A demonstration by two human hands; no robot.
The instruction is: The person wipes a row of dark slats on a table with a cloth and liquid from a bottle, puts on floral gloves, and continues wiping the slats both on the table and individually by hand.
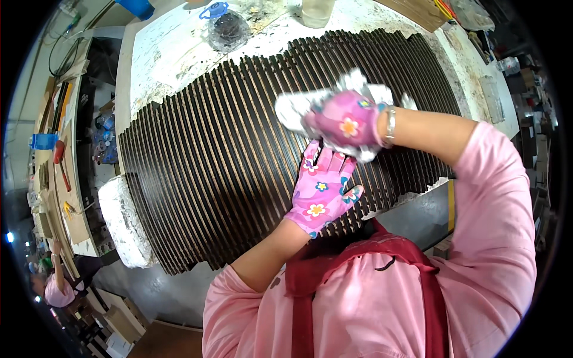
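Long dark strips (221, 149) lie side by side in a wide row across the table, with narrow lighter gaps between them. My left hand (324, 194), in a pink flowered glove, rests flat on the strips with its fingers stretched out. Just beyond it, my right hand (349, 119), in a matching glove and smeared by motion, is closed on a crumpled white cloth (292, 112). The cloth spreads out under and around that hand, on top of the strips. My right fingertips are partly hidden in its folds.
On the stained white table (161, 65), a round clear container (228, 33) and a cup of cloudy liquid (316, 12) stand beyond the strips. A white wrapped bundle (126, 221) sits at the left end. A red-handled screwdriver (59, 154) lies on the left bench; another person (57, 292) is far left.
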